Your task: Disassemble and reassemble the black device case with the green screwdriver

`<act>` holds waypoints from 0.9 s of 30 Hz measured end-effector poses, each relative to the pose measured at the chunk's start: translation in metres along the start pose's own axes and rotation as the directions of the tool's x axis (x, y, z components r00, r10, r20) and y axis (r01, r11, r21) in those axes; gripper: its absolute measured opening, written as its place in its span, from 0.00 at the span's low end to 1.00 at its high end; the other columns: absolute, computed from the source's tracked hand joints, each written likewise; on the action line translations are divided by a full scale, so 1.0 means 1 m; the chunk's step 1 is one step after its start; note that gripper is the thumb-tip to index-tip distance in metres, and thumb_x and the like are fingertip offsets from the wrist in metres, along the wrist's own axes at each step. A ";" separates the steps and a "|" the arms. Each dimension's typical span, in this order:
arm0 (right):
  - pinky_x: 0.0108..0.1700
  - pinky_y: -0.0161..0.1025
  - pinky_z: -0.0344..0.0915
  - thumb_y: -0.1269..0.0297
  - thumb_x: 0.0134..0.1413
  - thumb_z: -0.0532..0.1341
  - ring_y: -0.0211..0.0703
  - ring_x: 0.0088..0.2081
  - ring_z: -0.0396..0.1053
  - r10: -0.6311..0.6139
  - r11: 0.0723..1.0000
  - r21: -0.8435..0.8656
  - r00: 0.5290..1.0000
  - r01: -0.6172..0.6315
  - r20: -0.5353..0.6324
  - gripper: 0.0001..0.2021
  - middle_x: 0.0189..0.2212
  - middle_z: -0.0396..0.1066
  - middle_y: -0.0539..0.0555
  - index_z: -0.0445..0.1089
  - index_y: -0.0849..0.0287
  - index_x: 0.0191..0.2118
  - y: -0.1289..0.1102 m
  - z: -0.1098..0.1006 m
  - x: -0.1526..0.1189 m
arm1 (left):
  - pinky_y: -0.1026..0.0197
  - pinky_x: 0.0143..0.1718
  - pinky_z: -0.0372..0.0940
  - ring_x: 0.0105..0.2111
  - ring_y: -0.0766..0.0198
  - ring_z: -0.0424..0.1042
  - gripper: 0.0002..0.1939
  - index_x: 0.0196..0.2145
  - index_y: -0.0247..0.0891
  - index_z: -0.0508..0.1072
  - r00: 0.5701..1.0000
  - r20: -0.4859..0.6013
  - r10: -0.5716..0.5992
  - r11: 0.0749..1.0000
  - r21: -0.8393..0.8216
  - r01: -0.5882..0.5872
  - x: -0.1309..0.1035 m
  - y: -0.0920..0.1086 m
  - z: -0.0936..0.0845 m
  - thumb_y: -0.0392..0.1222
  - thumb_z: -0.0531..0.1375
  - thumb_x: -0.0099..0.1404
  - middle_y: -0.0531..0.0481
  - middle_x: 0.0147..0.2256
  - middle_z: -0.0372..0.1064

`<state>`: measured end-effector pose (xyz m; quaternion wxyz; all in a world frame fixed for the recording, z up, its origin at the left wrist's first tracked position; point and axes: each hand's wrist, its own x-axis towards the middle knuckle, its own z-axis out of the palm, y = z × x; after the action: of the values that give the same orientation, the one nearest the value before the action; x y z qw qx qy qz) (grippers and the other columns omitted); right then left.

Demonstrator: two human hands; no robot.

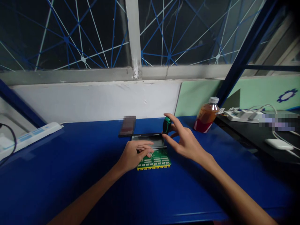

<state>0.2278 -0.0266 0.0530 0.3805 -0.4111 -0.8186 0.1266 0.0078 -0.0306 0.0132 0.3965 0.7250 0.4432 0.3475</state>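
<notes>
A green circuit board point(159, 160) with a yellow strip along its near edge lies on the blue table, joined to or lying against a dark-framed panel point(156, 141). My right hand point(185, 140) grips a screwdriver point(167, 125) by its black and green handle, fingers at the top and thumb lower down. The shaft points straight down to the board's right far part; its tip is too small to see clearly. Over the left part of the board is my left hand point(134, 154), thumb and fingertips closed together above the surface. Whatever they pinch is hidden.
Behind the panel lies a dark phone-like slab point(127, 126). A drink bottle point(206, 115) stands at the right rear. A white power strip point(30, 137) sits at the left edge, and another strip point(243, 115) with cables and a white adapter point(278, 144) is at right.
</notes>
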 end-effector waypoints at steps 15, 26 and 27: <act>0.32 0.44 0.74 0.61 0.52 0.62 0.46 0.33 0.72 0.182 0.921 0.384 0.945 -0.067 -0.271 0.31 0.31 0.70 0.51 0.51 0.51 0.60 -0.001 0.007 0.004 | 0.57 0.37 0.70 0.30 0.60 0.77 0.15 0.43 0.35 0.74 1.000 -0.009 0.010 1.000 0.021 -0.010 0.000 -0.001 0.000 0.42 0.59 0.59 0.48 0.29 0.78; 0.32 0.45 0.74 0.61 0.52 0.63 0.47 0.35 0.73 0.233 0.851 0.522 0.936 -0.065 -0.263 0.31 0.33 0.73 0.52 0.50 0.51 0.59 -0.009 0.023 0.000 | 0.59 0.37 0.70 0.30 0.61 0.77 0.16 0.45 0.33 0.73 0.999 -0.008 0.036 0.999 0.006 -0.036 0.000 -0.004 0.001 0.41 0.60 0.60 0.49 0.28 0.77; 0.32 0.45 0.74 0.61 0.52 0.64 0.46 0.34 0.73 0.229 0.855 0.515 0.936 -0.062 -0.266 0.31 0.33 0.73 0.52 0.51 0.51 0.59 -0.008 0.024 0.000 | 0.59 0.37 0.69 0.29 0.61 0.77 0.16 0.45 0.33 0.73 0.999 -0.008 0.040 0.999 0.011 -0.040 -0.001 -0.004 0.001 0.41 0.60 0.60 0.49 0.28 0.77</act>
<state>0.2055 -0.0293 0.0409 0.5898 -0.3751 -0.6517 0.2946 0.0068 -0.0302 0.0091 0.3840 0.7343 0.4321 0.3558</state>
